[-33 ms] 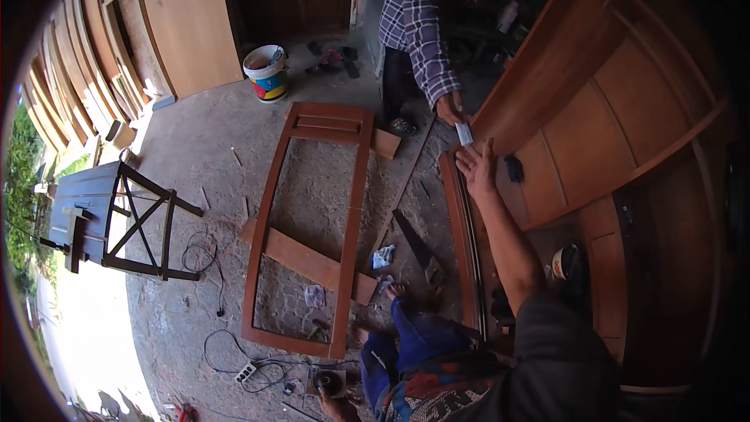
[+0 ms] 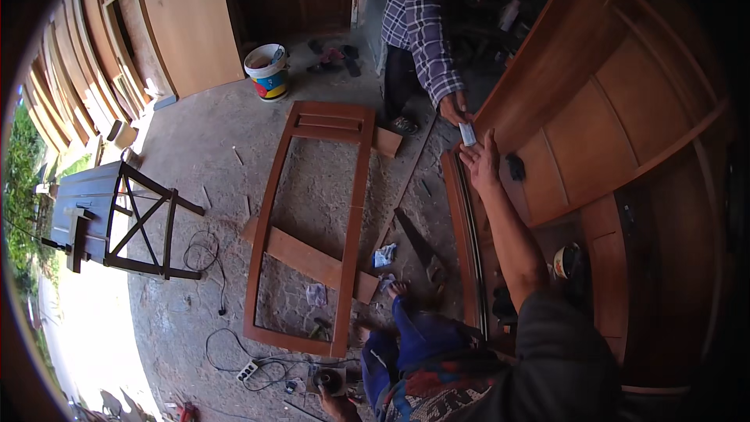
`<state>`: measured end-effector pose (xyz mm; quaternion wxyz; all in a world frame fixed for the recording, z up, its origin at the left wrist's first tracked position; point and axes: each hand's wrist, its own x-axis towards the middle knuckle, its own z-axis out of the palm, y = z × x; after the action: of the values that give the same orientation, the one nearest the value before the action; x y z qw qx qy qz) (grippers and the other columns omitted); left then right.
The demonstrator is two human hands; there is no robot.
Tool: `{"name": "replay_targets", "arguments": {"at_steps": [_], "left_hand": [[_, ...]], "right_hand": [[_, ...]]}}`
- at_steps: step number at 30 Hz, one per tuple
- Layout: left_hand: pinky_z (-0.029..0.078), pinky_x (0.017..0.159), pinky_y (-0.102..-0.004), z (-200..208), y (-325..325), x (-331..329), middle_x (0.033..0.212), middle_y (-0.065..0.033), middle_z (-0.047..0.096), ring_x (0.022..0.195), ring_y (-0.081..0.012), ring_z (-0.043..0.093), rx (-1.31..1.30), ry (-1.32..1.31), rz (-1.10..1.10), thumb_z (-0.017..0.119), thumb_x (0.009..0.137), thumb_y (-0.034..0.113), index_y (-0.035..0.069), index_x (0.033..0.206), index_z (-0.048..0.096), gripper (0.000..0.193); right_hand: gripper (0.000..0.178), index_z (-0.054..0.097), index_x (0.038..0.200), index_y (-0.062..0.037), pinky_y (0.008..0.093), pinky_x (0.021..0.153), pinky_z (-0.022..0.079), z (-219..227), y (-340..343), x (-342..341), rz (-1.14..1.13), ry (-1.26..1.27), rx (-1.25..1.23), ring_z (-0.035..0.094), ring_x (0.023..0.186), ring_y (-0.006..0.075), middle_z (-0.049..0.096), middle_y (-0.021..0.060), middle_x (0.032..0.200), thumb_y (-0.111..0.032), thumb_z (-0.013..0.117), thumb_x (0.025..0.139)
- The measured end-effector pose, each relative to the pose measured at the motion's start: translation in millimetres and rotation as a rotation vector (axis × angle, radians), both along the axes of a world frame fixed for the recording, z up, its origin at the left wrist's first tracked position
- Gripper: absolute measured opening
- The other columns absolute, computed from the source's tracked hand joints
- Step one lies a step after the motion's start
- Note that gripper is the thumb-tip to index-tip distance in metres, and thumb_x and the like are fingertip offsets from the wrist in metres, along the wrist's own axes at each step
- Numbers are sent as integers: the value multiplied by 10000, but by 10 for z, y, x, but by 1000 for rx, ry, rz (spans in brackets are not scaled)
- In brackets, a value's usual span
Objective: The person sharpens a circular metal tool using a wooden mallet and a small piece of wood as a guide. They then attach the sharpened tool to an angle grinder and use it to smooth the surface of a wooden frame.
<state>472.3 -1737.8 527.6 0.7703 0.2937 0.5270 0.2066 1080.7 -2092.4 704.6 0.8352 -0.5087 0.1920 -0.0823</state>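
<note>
My right hand (image 2: 482, 162) reaches far out to the right of the middle, palm up, its fingers spread and holding nothing. Right at its fingertips is a small flat white-and-blue packet (image 2: 468, 134), gripped by another person's hand (image 2: 452, 109) in a plaid sleeve. Whether my fingers touch the packet, I cannot tell. Down at the lower edge, my left hand (image 2: 337, 406) curls round a dark, round-topped object (image 2: 328, 380), which looks like a power tool; its underside is hidden.
A reddish-brown wooden door frame (image 2: 356, 223) lies on the floor across a loose board (image 2: 305, 260). Beside it are a handsaw (image 2: 418, 241), a hammer (image 2: 319, 328) and a power strip (image 2: 248, 370) with cables. Wooden panels (image 2: 609, 133) stand at right, a bucket (image 2: 267, 74) behind.
My right hand has come slightly nearer the packet. The other person still holds it, and my left hand stays at the dark object.
</note>
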Motion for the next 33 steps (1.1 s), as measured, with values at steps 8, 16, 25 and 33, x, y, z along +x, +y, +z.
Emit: {"name": "replay_targets", "arguments": {"at_steps": [8,16,25,33], "left_hand": [[590,889,-442,353,121,433,1211,-159,651,1050,-297,691,-70,11,89,570,1020,226,2,1303,528,363],[583,865,-365,166,-217,280,1121,-101,701,980,-213,702,-36,-43,444,620,1002,166,6,1239,607,287],[540,829,-299,146,-1024,82,1013,-41,723,884,-134,677,-25,73,726,654,992,175,23,1125,678,203],[537,801,-276,130,-1461,15,1025,-59,737,868,-120,682,-72,39,972,658,981,149,-2,1129,692,214]], "right_hand": [[299,615,1290,-43,281,774,569,94,-519,-7,190,-23,-422,650,899,129,659,38,1056,-88,593,995],[273,644,1124,-29,287,762,529,-582,-304,-1848,1917,451,-721,616,872,101,637,8,951,-7,605,855],[222,697,1014,-13,278,775,483,-525,124,-2083,2084,519,-693,592,883,95,643,-7,935,-2,554,845],[222,740,954,-36,348,807,520,-1021,247,-1917,2163,25,-1224,662,904,185,703,69,955,-26,559,826]]}}
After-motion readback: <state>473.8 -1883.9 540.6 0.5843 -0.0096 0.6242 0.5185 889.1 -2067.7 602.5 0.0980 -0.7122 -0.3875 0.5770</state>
